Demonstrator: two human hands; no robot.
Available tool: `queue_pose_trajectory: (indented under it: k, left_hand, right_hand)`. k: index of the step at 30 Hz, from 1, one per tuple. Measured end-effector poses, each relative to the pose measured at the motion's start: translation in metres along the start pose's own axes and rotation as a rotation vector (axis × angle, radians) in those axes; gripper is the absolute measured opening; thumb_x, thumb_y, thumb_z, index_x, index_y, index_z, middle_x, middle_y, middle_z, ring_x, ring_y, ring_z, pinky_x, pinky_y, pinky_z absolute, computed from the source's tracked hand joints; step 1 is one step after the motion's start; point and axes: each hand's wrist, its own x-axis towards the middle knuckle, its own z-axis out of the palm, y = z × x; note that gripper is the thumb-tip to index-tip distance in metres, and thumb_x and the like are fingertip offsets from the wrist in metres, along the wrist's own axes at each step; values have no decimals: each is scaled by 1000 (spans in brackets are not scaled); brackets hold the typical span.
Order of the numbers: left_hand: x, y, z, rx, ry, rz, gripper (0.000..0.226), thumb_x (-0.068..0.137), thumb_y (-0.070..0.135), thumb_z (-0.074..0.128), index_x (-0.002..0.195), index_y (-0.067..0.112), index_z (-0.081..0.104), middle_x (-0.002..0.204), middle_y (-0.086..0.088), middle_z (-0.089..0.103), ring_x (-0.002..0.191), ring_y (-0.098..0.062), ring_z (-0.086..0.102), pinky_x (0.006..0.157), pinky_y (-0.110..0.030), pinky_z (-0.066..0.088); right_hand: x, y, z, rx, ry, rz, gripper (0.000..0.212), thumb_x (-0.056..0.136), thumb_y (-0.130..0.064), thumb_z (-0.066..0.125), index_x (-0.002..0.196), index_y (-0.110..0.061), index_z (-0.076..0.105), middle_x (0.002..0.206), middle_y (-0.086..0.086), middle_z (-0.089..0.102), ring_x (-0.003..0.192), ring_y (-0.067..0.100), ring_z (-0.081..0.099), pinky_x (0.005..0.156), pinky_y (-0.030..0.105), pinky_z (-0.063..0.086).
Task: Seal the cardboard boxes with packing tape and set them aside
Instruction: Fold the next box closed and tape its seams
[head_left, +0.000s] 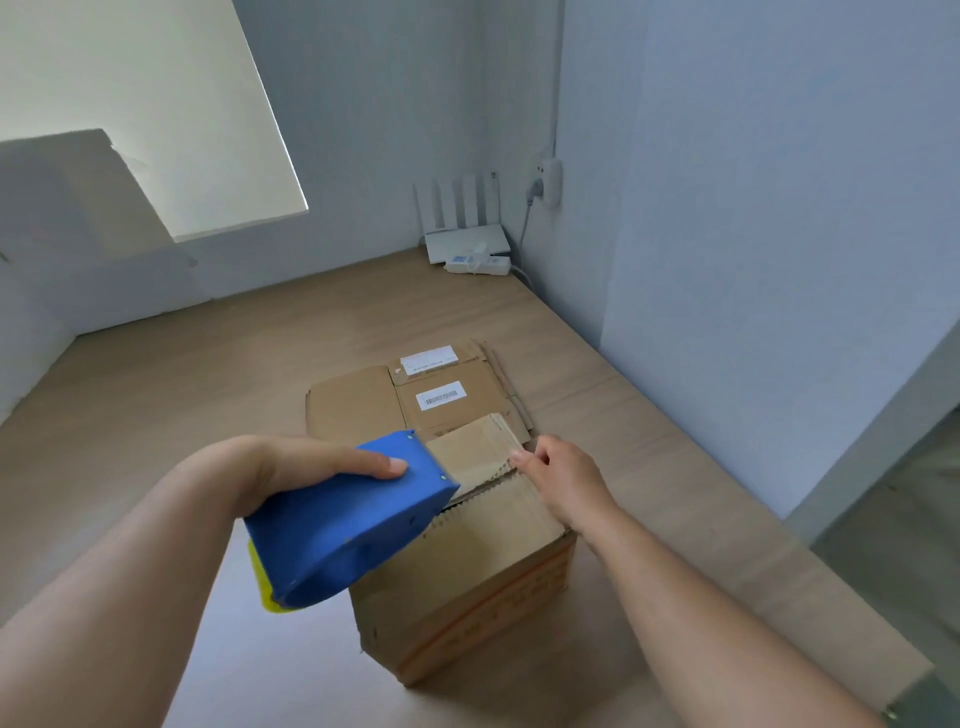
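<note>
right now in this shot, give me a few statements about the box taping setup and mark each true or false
1. The left hand holds a blue tape dispenser. True.
2. The right hand lies flat and open, well away from the box. False: its fingers pinch at the far edge of the box top.
3. Flattened cardboard lies just beyond the box. True.
4. The white router sits on top of the box. False: it stands in the far corner against the wall.
</note>
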Motion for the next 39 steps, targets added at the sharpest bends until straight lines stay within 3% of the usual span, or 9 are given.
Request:
queue_pose_trajectory:
  k: [2,5,13,16,24,31,36,39]
  left_hand:
    - [1,-17,-9,-15,-35,19,92,33,65,85,105,10,70,94,-11,75,86,-29,72,81,-37,56]
    - [0,-58,-26,-45,-79,20,84,33,60,84,97,6,74,95,-15,74,85,-32,72,77,-36,55]
    - [10,-146,-38,-127,-130,33,92,35,63,84,101,0,73,100,-21,72,95,-39,68,95,-46,50]
    - [14,-155,-40,-119,-126,38,93,34,65,82,100,1,73,98,-19,72,91,-37,70,91,-43,52]
    - [25,-154,-38,-35,-38,27,89,31,71,74,94,8,75,87,-10,75,80,-27,73,80,-33,55]
    - [42,-128,-16,50,142,-3,59,62,67,74,89,15,70,85,-3,73,79,-20,69,72,-28,49]
    - [34,-103,-7,203,293,3,52,72,68,66,82,18,54,86,2,54,82,-18,55,72,-30,39]
    - [25,-99,-3,226,309,-18,51,75,64,66,93,18,52,94,-1,52,90,-22,51,77,-31,37]
  right_hand:
    - [0,-1,0,-24,20,-10,42,95,-41,52,66,-17,34,63,-3,40,59,15,37,53,30,26]
    - [0,-1,2,-78,52,-15,43,95,-40,53,64,-18,34,61,-3,40,57,10,35,52,27,26]
    - [0,-1,7,-101,90,-7,43,93,-39,57,63,-17,35,58,-2,37,55,13,33,51,32,23]
    - [1,0,8,-120,103,1,43,93,-38,57,63,-17,36,58,-1,38,55,14,34,52,32,24]
    - [-1,-1,11,-109,93,7,44,94,-39,56,63,-18,34,58,-1,37,55,15,33,52,32,23]
    - [-1,-2,12,-138,103,-2,42,94,-38,55,64,-16,35,60,0,39,57,15,35,51,32,23]
    - [-1,-3,12,-176,115,-10,42,94,-37,55,64,-15,36,61,1,41,56,14,36,50,32,22]
    - [-1,-5,12,-193,113,-18,42,95,-37,55,64,-15,36,61,1,42,57,15,37,50,32,23]
